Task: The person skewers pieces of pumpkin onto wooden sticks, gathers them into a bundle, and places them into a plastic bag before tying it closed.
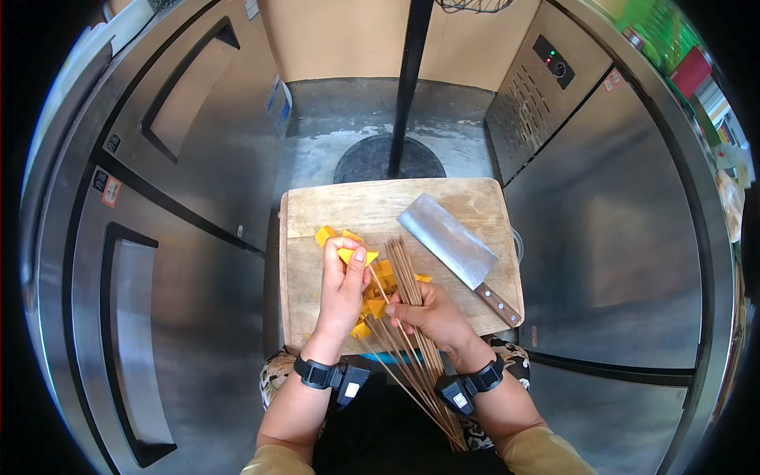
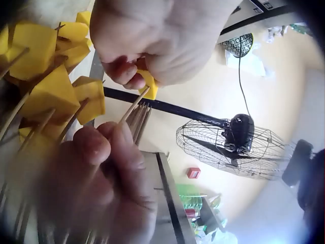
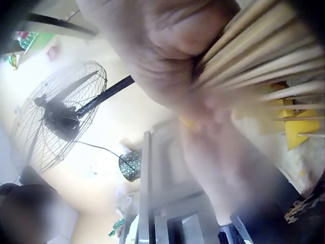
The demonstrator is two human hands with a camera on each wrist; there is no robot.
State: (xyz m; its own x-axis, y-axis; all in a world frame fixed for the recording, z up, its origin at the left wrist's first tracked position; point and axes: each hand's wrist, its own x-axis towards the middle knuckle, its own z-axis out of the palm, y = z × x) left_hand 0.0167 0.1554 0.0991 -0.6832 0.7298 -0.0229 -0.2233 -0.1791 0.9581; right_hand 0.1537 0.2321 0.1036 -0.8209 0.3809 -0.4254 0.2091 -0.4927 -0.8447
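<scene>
My left hand (image 1: pixel 344 289) pinches a yellow chunk (image 1: pixel 358 257) with a cut, wedge-like shape, above the cutting board (image 1: pixel 305 269). A thin bundle of wooden skewers (image 1: pixel 408 273) runs through the grip of my right hand (image 1: pixel 431 317). Between its thumb and finger the right hand also pinches one single skewer (image 2: pixel 133 108), whose tip meets the held chunk in the left wrist view. Below the hands lies a pile of yellow chunks (image 1: pixel 376 307), several with skewers (image 1: pixel 388 355) stuck in them and pointing back toward the lap.
A cleaver (image 1: pixel 447 237) with a wooden handle lies on the board's right side. Steel cabinets (image 1: pixel 190 229) flank both sides. Beyond the board, a black fan pole (image 1: pixel 405 87) rises from a round base (image 1: pixel 364 162). Loose yellow pieces (image 1: pixel 324 235) lie behind the left hand.
</scene>
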